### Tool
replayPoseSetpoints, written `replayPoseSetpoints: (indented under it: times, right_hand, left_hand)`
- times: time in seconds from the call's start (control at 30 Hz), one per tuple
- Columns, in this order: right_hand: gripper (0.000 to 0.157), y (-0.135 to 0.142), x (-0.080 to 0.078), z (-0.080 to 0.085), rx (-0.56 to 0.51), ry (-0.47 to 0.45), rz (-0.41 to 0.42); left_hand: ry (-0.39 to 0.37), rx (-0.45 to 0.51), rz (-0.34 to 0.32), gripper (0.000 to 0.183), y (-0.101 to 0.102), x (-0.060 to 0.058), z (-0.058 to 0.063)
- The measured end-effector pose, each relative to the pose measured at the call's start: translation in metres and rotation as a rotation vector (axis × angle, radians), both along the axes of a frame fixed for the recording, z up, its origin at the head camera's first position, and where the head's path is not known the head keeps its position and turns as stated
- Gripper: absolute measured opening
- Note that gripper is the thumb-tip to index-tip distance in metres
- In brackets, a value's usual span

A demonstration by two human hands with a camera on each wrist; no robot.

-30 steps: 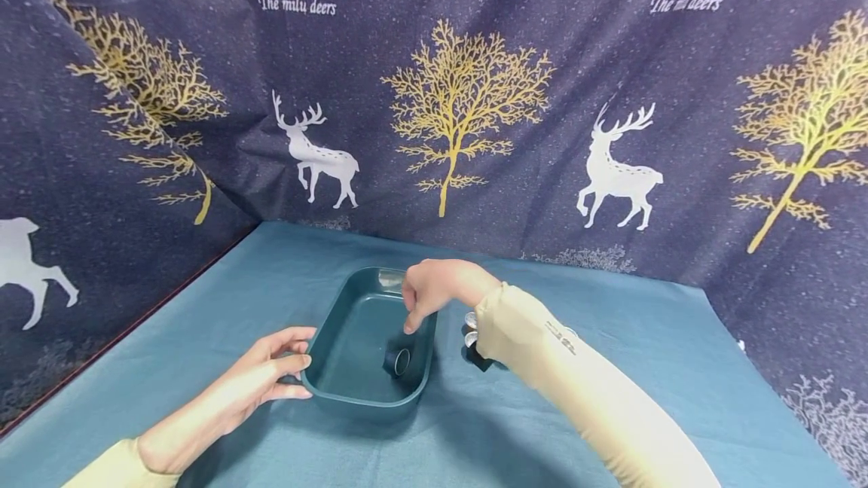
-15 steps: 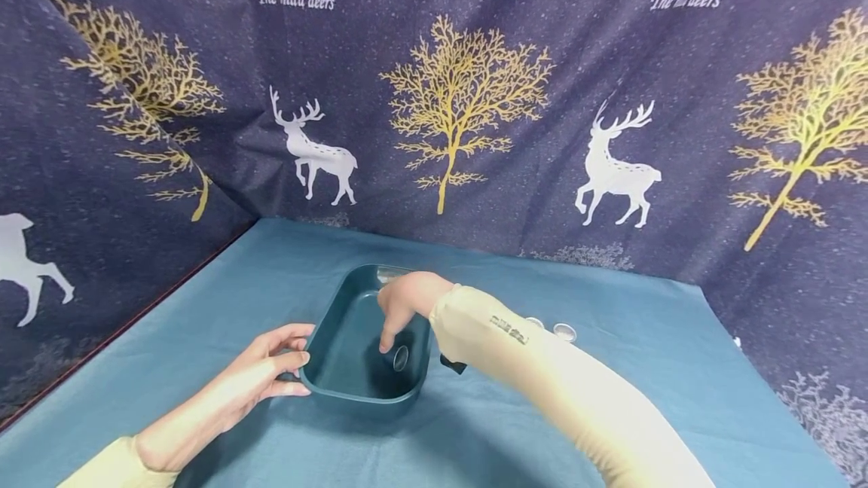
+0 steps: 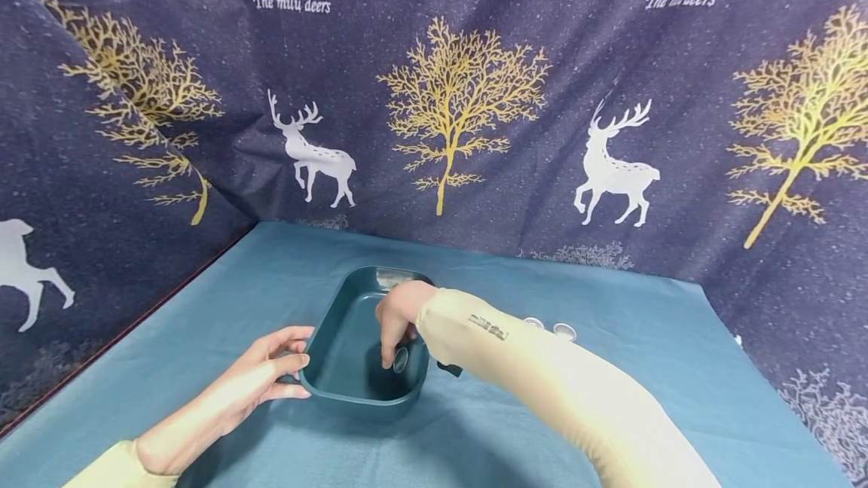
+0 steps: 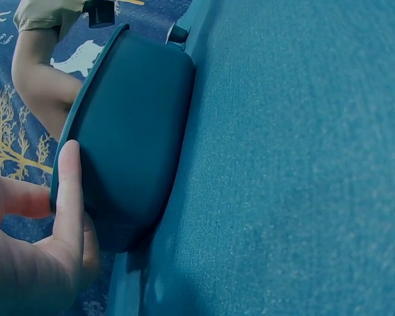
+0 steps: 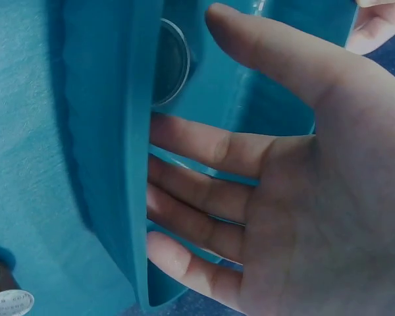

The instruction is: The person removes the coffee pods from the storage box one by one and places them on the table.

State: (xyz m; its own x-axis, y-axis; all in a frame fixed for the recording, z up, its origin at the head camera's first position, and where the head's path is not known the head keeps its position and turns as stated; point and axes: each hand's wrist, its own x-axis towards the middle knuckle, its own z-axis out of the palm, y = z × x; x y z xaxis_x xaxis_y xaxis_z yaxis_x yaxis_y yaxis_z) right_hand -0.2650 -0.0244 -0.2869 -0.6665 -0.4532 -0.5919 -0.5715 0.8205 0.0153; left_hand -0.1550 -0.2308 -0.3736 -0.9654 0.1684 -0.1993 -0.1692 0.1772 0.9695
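Observation:
A dark teal rectangular tub (image 3: pixel 359 401) stands on the blue cloth. My left hand (image 3: pixel 264 367) holds its left side, thumb at the rim and fingers along the outer wall; the left wrist view shows these fingers (image 4: pixel 70 191) against the wall. Inside the tub, toward the right wall, lies a small dark cup-shaped piece with a silver-rimmed round end (image 3: pixel 401 361). My right hand (image 3: pixel 398 318) reaches down into the tub beside it. In the right wrist view the thumb and fingers are spread apart, with the round end (image 5: pixel 173 62) near the index fingertip, partly hidden by the tub wall.
Right of the tub, two round silver-topped pieces (image 3: pixel 564 331) show beyond my right sleeve (image 3: pixel 542 360). A black piece (image 3: pixel 450 369) peeks out beneath that sleeve. Lettering marks a round top (image 5: pixel 10 303) in the right wrist view. A patterned curtain (image 3: pixel 508 96) hangs behind the cloth.
My right hand has moved left and down, deeper into the tub and closer to the cup-shaped piece. The left hand keeps its hold on the tub.

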Motion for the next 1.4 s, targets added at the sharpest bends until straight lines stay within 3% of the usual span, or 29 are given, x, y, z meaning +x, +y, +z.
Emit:
replayPoseSetpoints:
  times: [0.27, 0.73, 0.93, 1.07, 1.4]
  right_hand:
    - [0.023, -0.0060, -0.0019, -0.0065, 0.105, 0.027, 0.107]
    - [0.026, -0.0090, -0.0073, 0.0006, 0.063, 0.011, 0.176]
    - [0.028, -0.0085, -0.0058, -0.0038, -0.042, -0.011, 0.266]
    - [0.025, -0.0083, -0.0032, -0.0030, -0.094, -0.029, 0.285]
    - [0.026, -0.0032, -0.0020, -0.0006, -0.099, 0.082, 0.316]
  left_hand:
    - [-0.006, 0.005, -0.002, 0.064, -0.0008, 0.0006, 0.0012]
    - [0.000, 0.002, 0.002, 0.064, -0.0013, 0.0004, 0.0005]
    - [0.008, 0.017, 0.014, 0.063, -0.0003, 0.0001, -0.0020]
    - [0.006, 0.010, 0.016, 0.063, -0.0002, -0.0006, -0.0020]
    - [0.006, 0.011, 0.020, 0.063, -0.0001, -0.0007, -0.0025]
